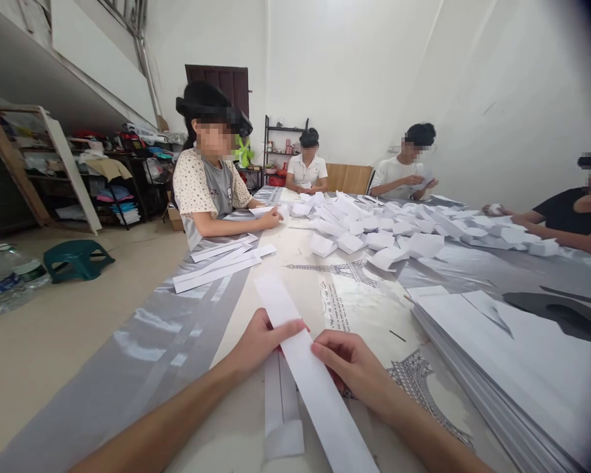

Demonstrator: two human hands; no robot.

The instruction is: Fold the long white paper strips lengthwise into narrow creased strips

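A long white paper strip [282,303] lies lengthwise on the table in front of me. My left hand [261,341] pinches its left edge, thumb on top. My right hand [357,364] grips its right edge with fingers curled. A second, folded strip [282,412] lies flat on the table under my hands. To my right sits a thick stack of white sheets [512,368].
A heap of folded white paper pieces [398,230] covers the far middle of the table. Loose strips [217,269] lie by a seated person at left [209,184]. Three other people sit farther round. A green stool [76,257] and a water bottle [10,279] are at left.
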